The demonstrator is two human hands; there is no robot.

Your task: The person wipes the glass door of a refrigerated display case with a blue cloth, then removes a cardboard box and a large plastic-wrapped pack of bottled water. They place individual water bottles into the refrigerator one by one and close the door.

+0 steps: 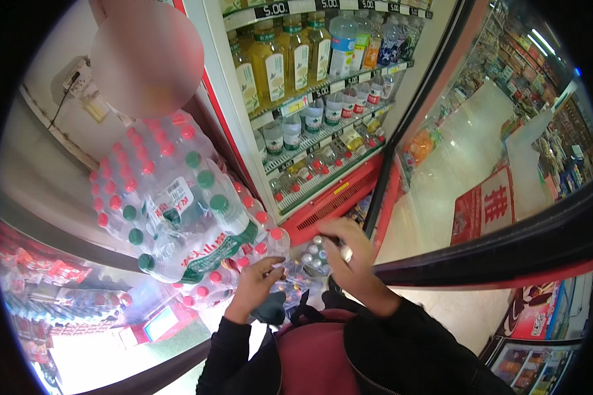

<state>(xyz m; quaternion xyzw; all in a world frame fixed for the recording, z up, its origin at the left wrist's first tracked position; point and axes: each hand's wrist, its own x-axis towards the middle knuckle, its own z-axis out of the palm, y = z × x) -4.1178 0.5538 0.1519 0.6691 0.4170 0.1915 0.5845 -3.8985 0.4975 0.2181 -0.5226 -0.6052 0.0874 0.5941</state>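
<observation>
My left hand (258,286) is in front of the shrink-wrapped pack of bottles with green caps (197,207), fingers loosely bent; I see nothing held in it. My right hand (356,264) is blurred, with fingers curved and apart and nothing visible in its grasp. Below and between the hands is a pack of cans with silver tops (316,254), partly covered by the right hand. The green-capped pack rests on wrapped bottles with red caps (138,158). Beyond my hands stands an upright drinks cooler (336,190), its shelves holding bottles.
The cooler's glass door (425,266), black-framed and bearing a red sign (484,207), stands swung open on my right. Stocked store shelves (529,54) show through the glass. Bagged goods (54,271) are at the left. A chest freezer (533,365) is at lower right.
</observation>
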